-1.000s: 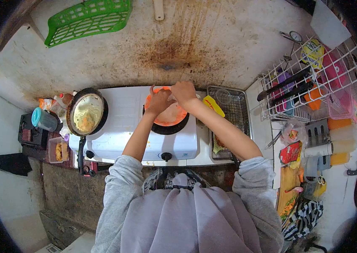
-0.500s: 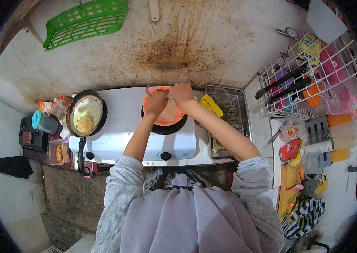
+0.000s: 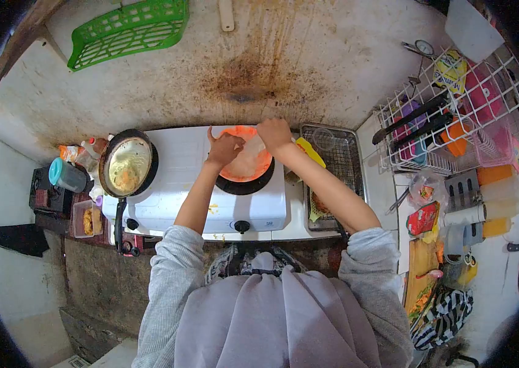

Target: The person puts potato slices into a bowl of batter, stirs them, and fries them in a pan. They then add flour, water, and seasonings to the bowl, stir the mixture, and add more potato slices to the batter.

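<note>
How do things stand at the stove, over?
Left grip over orange bowl, right grip near its far-right rim. Anything held: unclear. Frying pan apart, to the left.

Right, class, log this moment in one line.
left hand: over orange bowl | right hand: by bowl's right edge | frying pan: on stove

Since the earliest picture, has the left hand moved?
Yes, the left hand has shifted slightly left, judged against the right knob on the stove.
</note>
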Demonstrator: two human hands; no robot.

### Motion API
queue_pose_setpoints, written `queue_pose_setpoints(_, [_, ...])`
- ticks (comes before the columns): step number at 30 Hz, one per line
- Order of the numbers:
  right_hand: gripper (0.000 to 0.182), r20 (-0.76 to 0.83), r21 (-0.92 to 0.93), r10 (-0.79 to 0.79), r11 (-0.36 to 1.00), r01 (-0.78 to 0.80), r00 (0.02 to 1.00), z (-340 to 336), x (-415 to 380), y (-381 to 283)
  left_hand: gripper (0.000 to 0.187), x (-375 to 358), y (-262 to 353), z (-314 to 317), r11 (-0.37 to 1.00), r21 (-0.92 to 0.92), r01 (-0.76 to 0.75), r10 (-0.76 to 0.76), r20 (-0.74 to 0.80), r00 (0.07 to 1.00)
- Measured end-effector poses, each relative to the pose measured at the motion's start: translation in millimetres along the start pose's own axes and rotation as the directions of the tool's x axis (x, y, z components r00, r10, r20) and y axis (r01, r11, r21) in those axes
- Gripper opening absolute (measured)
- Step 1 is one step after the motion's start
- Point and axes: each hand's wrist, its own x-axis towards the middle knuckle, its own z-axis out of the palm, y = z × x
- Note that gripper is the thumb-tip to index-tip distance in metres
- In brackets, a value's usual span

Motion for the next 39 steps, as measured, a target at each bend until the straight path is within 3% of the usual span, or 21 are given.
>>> queue_pose_setpoints(3, [0.009, 0.068, 0.012, -0.01, 1.0, 0.01, 0.998, -2, 1, -3, 0.017, 0, 2, 2, 0.993, 0.089, 0.078, -0.08, 0.021, 0.997])
queue_pose_setpoints(8, [0.01, 0.053, 0.067, 0.014, 0.998, -0.018, 0.998, -4, -1, -3, 0.013, -9, 4, 10, 0.999, 0.019, -0.025, 0.029, -0.233, 0.972])
queue_pose_setpoints(11, [0.009, 0.038, 0.041, -0.015, 0.999, 0.013, 0.999, -4, -5, -2, 0.013, -7, 3, 2, 0.995, 0.01, 0.096, -0.093, -0.186, 0.978])
queue_pose_setpoints(14, [0.01, 0.076, 0.06, 0.004, 0.998, -0.009, 0.997, -3, -8, -4, 0.013, -6, 4, 2, 0.994, 0.062, 0.085, -0.063, -0.294, 0.954])
queue_pose_setpoints(18, [0.011, 0.065, 0.06, -0.014, 0.998, 0.01, 0.998, -1, -6, -8, 0.01, -5, 8, 2, 0.992, 0.112, 0.05, -0.015, -0.297, 0.955])
queue_pose_setpoints(20, [0.014, 0.083, 0.085, -0.056, 0.995, 0.049, 0.995, -1, -8, -5, 0.008, -4, 7, 4, 0.985, 0.041, 0.168, -0.146, -0.317, 0.937])
queue_pose_setpoints(23, [0.014, 0.083, 0.069, -0.072, 0.995, 0.066, 0.994, -8, -10, -2, 0.006, -4, 10, 5, 0.998, 0.034, 0.06, -0.042, -0.383, 0.923])
queue_pose_setpoints(27, [0.014, 0.09, 0.082, -0.043, 0.996, 0.035, 0.995, 1, -11, -3, 0.005, -4, 6, 7, 1.0, 0.001, 0.022, -0.02, -0.412, 0.911])
queue_pose_setpoints(29, [0.014, 0.092, 0.078, -0.046, 0.996, 0.039, 0.995, -1, -11, -2, 0.005, -5, 5, 4, 0.986, 0.016, 0.166, -0.149, -0.359, 0.922])
queue_pose_setpoints(33, [0.016, 0.092, 0.104, -0.024, 0.994, 0.014, 0.995, -2, -6, -11, 0.005, -5, 7, 9, 0.989, 0.086, 0.124, -0.08, -0.392, 0.916])
queue_pose_setpoints(38, [0.017, 0.133, 0.096, -0.044, 0.995, 0.031, 0.99, -6, -5, -14, 0.005, -12, 6, -5, 0.973, 0.036, 0.229, -0.2, -0.374, 0.906])
queue_pose_setpoints(39, [0.011, 0.053, 0.07, -0.055, 0.996, 0.051, 0.997, -3, -5, -14, 0.005, -10, 6, -3, 0.972, 0.035, 0.234, -0.204, -0.376, 0.904])
